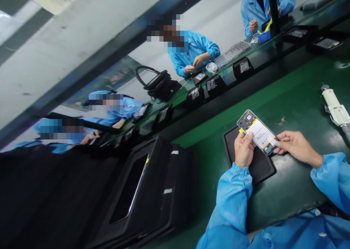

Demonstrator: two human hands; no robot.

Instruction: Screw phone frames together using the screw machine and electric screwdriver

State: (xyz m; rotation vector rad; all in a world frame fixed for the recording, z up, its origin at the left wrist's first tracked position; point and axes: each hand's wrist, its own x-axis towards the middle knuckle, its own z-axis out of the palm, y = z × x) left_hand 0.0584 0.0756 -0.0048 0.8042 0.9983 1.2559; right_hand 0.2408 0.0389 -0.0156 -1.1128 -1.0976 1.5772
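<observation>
Between my two hands is an opened smartphone (259,135), tilted, its inside facing me. A white battery with yellow edges fills its middle, and a yellow tab sticks out at its upper left side. My left hand (244,150) grips the phone's left edge, thumb on top. At the lower right end, my right hand (294,146) holds the other edge, thumb and fingers pinched near the bottom corner. Below the phone lies a black foam tray (264,171) on the green table, partly hidden by my left hand and the phone.
An electric screwdriver (335,108) lies at the right, near a small pile of screws (281,121). Stacked black trays (161,190), the top one holding a phone (131,190), stand at the left. Across a conveyor carrying phones, several people in blue coats sit working.
</observation>
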